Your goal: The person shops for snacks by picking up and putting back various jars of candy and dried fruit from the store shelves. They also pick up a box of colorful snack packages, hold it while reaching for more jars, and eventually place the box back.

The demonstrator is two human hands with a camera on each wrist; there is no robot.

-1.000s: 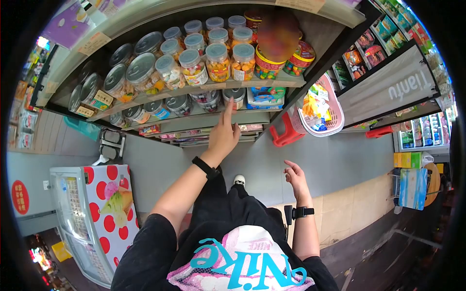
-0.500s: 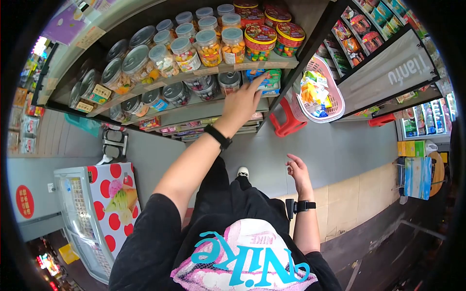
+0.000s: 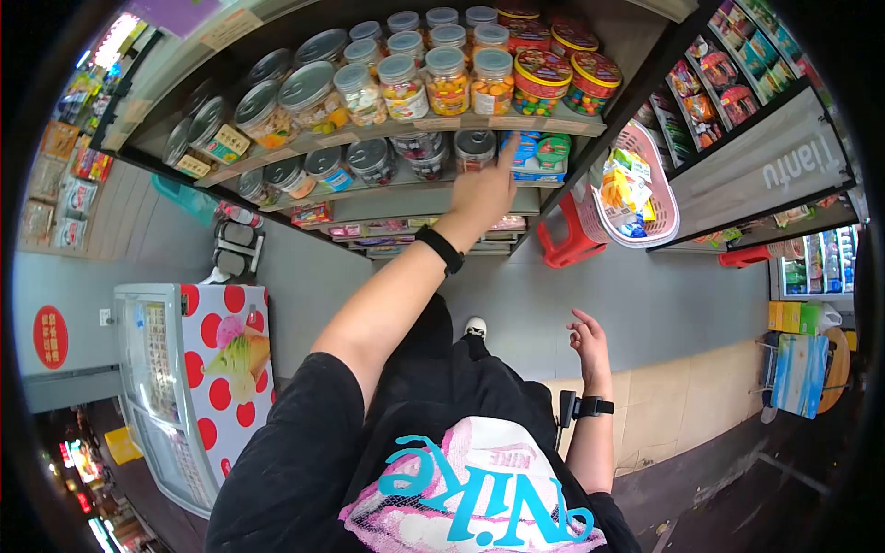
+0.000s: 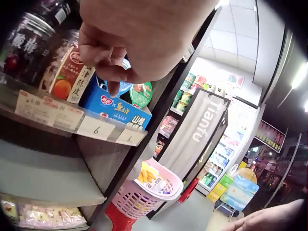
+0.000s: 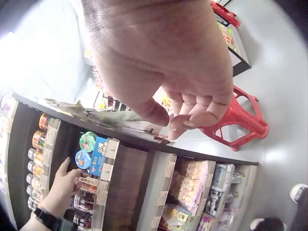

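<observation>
On the lower shelf, my left hand reaches to the left side of a blue box holding blue and green lidded tubs, index finger extended. Its fingers bend above the blue box in the left wrist view; whether they touch it I cannot tell. Beside the box stands a jar with an orange on its label. My right hand hangs away from the shelf, empty, its fingers loosely bent, as the right hand also shows in the right wrist view.
Clear-lidded jars and red round tins fill the shelf above. To the right, a pink basket with snack packets sits by a red stool. A polka-dot freezer stands at left; grey floor lies between.
My left hand has moved right from in front of the jar to the blue box. The head view has shifted slightly. My right hand stays low at my side.
</observation>
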